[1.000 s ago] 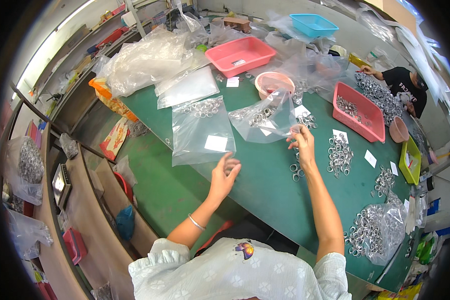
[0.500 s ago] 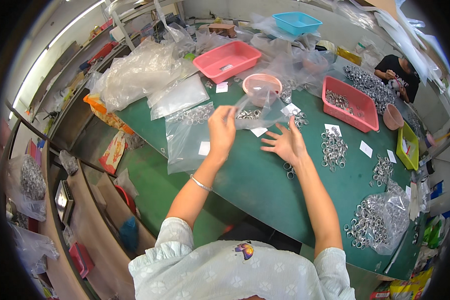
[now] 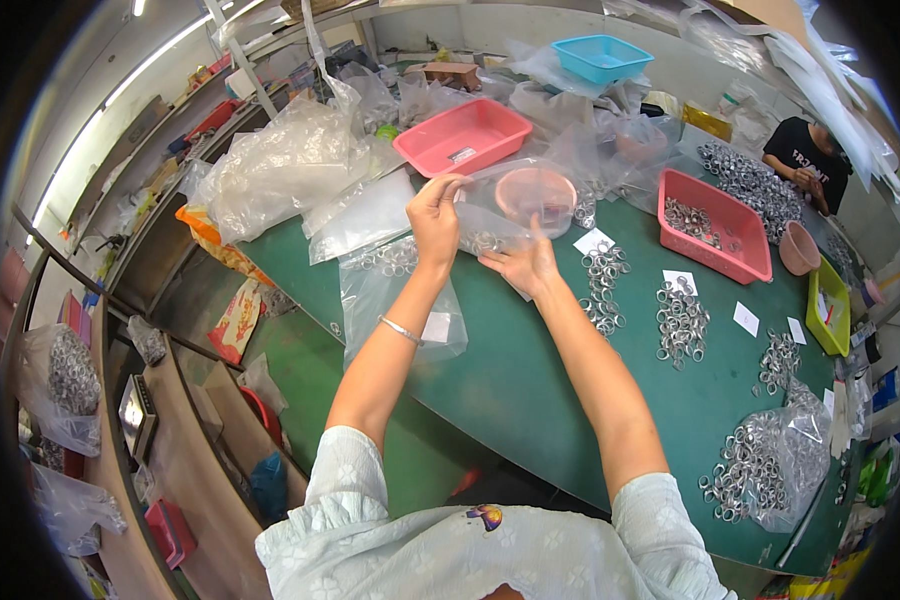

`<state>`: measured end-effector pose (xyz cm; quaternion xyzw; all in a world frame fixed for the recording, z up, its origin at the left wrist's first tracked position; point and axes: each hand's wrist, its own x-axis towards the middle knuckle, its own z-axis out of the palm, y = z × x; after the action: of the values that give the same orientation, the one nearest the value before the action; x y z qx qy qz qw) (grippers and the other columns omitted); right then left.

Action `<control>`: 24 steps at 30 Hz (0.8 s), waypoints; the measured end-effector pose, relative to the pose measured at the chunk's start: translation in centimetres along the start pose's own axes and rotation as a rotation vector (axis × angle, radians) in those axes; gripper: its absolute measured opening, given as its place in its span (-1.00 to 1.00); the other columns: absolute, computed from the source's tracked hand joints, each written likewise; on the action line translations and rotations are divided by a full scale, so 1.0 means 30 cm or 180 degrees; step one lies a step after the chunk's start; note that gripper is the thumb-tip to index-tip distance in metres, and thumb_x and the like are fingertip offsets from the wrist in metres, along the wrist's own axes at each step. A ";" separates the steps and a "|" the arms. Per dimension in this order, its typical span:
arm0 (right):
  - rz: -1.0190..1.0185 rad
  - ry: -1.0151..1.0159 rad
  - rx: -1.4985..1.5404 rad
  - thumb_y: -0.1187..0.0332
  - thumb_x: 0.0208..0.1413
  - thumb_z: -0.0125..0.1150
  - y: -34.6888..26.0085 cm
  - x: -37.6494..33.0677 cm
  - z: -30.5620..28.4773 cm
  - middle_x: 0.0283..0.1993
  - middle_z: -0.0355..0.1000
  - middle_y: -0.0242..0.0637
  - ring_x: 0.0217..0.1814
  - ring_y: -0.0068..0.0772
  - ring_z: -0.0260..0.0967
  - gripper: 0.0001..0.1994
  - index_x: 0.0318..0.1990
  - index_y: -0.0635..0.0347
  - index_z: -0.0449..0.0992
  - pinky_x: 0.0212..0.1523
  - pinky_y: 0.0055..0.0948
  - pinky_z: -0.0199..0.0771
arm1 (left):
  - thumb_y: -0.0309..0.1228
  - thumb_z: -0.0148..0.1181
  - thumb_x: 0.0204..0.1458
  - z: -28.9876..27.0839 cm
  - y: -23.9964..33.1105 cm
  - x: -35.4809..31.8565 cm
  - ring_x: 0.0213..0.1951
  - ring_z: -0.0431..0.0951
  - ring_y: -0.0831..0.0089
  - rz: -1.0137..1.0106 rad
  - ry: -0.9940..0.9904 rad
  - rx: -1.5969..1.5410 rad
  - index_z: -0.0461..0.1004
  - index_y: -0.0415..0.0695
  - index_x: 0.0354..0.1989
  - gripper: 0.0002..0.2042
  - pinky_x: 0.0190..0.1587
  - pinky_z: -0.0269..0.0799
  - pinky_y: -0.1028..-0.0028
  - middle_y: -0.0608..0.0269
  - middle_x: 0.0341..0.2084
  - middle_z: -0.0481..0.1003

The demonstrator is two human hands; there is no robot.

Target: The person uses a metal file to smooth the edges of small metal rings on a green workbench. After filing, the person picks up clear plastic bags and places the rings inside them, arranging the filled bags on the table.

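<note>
My left hand (image 3: 435,220) is closed, pinching the upper left corner of a clear plastic bag (image 3: 490,190) held up over the green table (image 3: 530,375). My right hand (image 3: 527,264) is against the lower right part of this bag, thumb raised and fingers stretched out to the left. Through the film a round pink bowl (image 3: 537,192) shows, and metal rings (image 3: 483,241) lie on the table behind it. Beneath my left forearm lies another clear bag (image 3: 370,310) with rings and a white paper slip (image 3: 436,327). More rings (image 3: 603,290) lie right of my right hand.
Ring piles (image 3: 681,325) with white slips (image 3: 746,318) spread to the right, beside a red basket (image 3: 715,250). A pink tray (image 3: 460,140), a blue basket (image 3: 602,62) and plastic sheeting (image 3: 280,160) fill the back. A person (image 3: 808,160) sits far right; shelving (image 3: 150,420) stands left.
My right hand has moved left and up to the held bag, from open beside it. The bag is spread wider in front of the pink bowl. The view has shifted slightly.
</note>
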<state>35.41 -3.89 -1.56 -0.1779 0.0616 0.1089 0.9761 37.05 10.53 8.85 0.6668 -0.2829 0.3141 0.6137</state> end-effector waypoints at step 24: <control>-0.1113 0.0910 -0.5118 0.35 0.08 0.01 0.042 -0.188 -0.155 -0.10 0.48 -0.13 -0.09 -0.27 0.42 -0.67 -0.03 0.35 0.43 -0.05 -0.41 0.36 | -0.24 -0.01 0.11 -0.250 0.086 -0.243 0.20 0.17 0.25 -0.1028 -0.0179 -0.0307 0.12 -0.28 0.19 -0.48 0.22 0.02 0.30 -0.01 0.14 0.21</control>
<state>29.28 -5.48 -5.42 -0.8393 0.0600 -0.0571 0.5373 29.85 17.71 5.29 0.6818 -0.2039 0.1786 0.6794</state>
